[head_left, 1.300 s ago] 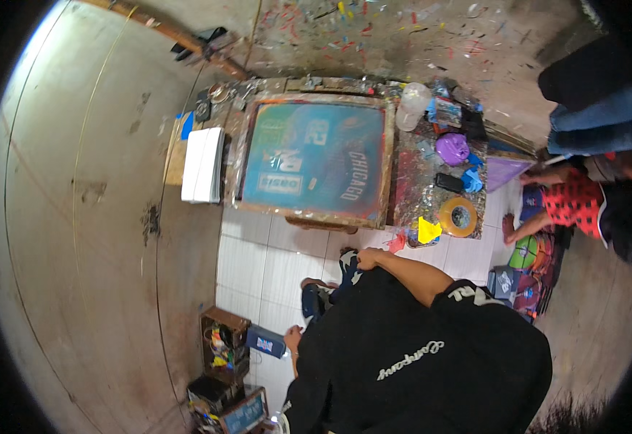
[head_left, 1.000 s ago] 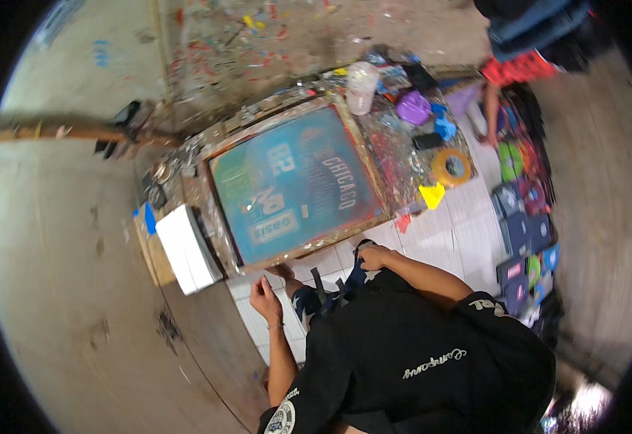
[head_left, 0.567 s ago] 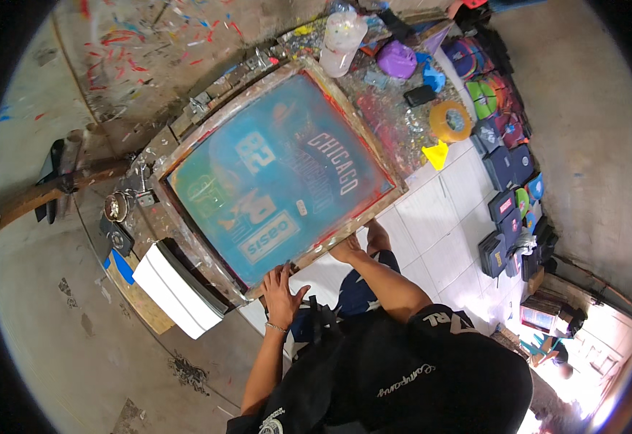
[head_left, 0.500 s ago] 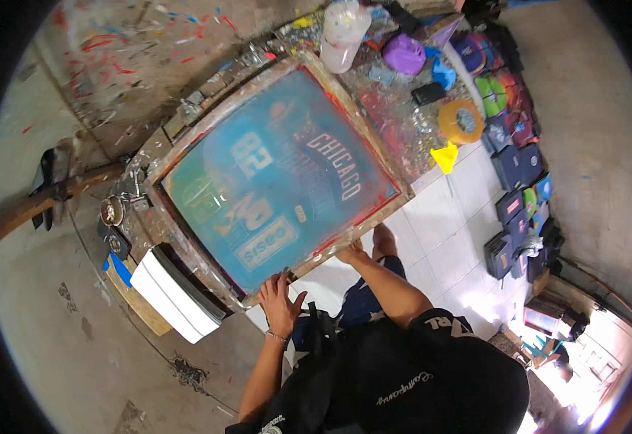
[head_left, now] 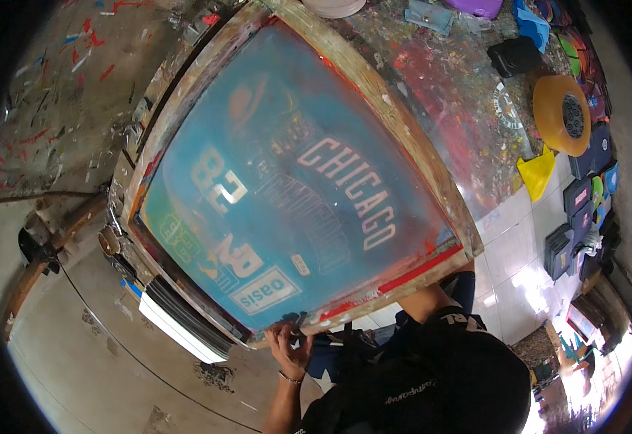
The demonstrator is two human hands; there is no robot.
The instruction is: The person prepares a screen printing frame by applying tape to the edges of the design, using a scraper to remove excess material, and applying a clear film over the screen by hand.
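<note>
A wooden-framed screen printing frame (head_left: 431,264) with blue mesh fills the middle, its mesh carrying pale lettering and several faint designs. My left hand (head_left: 289,351) grips its near left edge, fingers over the wood beside a small dark fitting (head_left: 293,319) and thumb to the right. My right forearm (head_left: 424,300) goes under the near right edge. The frame hides that hand, so I cannot see what its fingers touch.
Right of the frame is a paint-stained tabletop (head_left: 439,94) with a roll of tape (head_left: 562,116), a yellow cloth-like piece (head_left: 536,173) and a black object (head_left: 513,56). Stacked dark items (head_left: 558,249) lie farther right. A white stack of sheets (head_left: 178,329) sits at left.
The screen frame looks larger and nearer and covers more of the view. My right hand has gone from the near edge to out of sight beneath it. My left hand stays at the edge.
</note>
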